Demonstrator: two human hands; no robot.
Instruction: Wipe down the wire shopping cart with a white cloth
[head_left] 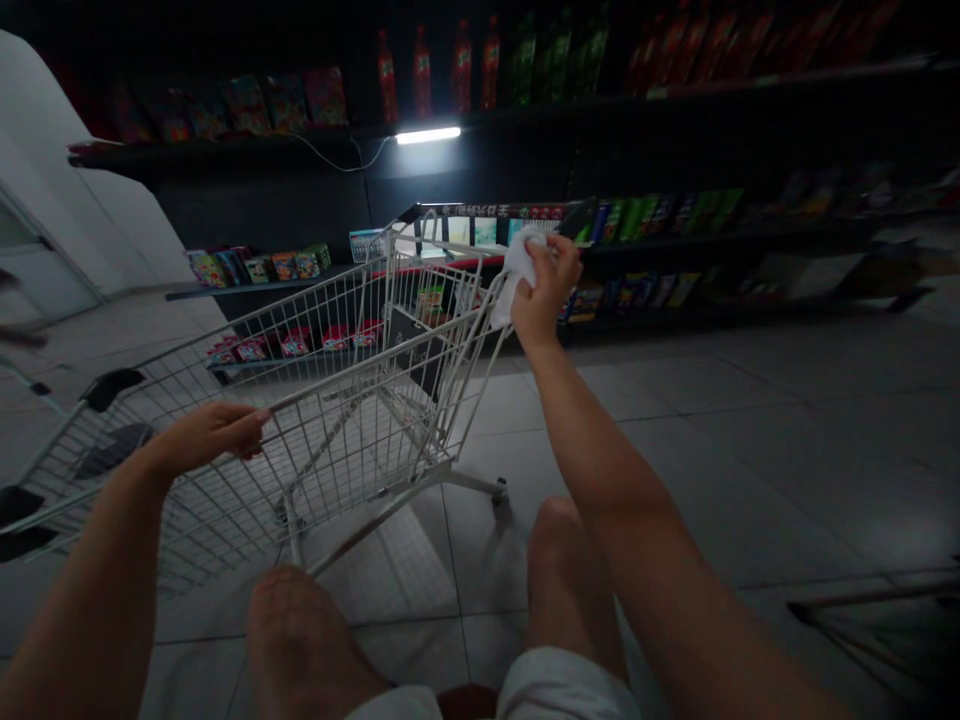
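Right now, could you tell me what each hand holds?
Right hand bunches a white cloth at the cart's front corner; left hand grips the shopping cart rim.

The shopping cart [330, 400] runs off the left edge, and shelf goods [660, 215] look too dim to identify.

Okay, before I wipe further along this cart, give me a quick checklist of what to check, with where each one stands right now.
1. Cloth held in right hand: ok.
2. Cloth touching the cart top rim: ok.
3. Left hand steadying the cart's rim: ok.
4. Cart basket holds no goods: ok.
5. Wheels locked: cannot tell.
6. Floor beside the cart free of obstacles: ok.
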